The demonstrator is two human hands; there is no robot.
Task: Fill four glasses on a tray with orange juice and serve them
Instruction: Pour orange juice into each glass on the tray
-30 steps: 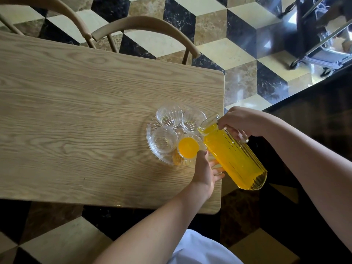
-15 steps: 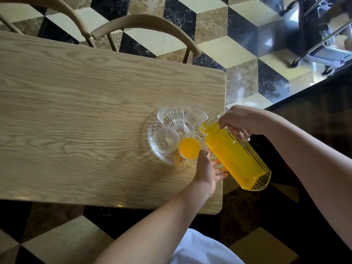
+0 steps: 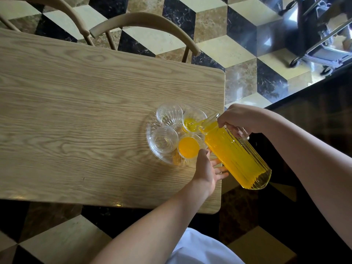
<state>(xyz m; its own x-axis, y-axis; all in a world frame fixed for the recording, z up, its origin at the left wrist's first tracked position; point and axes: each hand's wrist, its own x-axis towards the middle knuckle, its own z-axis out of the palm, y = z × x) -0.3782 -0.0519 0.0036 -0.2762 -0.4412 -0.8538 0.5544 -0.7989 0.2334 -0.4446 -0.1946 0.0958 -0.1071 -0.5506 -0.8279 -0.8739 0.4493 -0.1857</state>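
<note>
A round clear glass tray [image 3: 152, 147] near the table's right end carries several ribbed glasses. The near right glass [image 3: 188, 147] is full of orange juice. The far right glass [image 3: 193, 121] has a little juice in it, and juice runs into it from the spout of a ribbed glass pitcher [image 3: 236, 157]. My right hand [image 3: 240, 119] grips the pitcher's handle and holds it tilted over that glass. The far left glass [image 3: 169, 114] and near left glass [image 3: 163, 139] hold no juice. My left hand [image 3: 206, 168] rests at the tray's near right rim with fingers spread.
The wooden table [image 3: 85, 115] ends just right of the tray. Two wooden chairs [image 3: 144, 21] stand along the far side. A metal trolley [image 3: 323, 39] is at the far right on the chequered floor. A dark counter [image 3: 314, 103] runs on the right.
The pitcher's spout has moved from beside the full near glass to the far right glass, and juice now flows into it. My left hand stays at the tray's rim.
</note>
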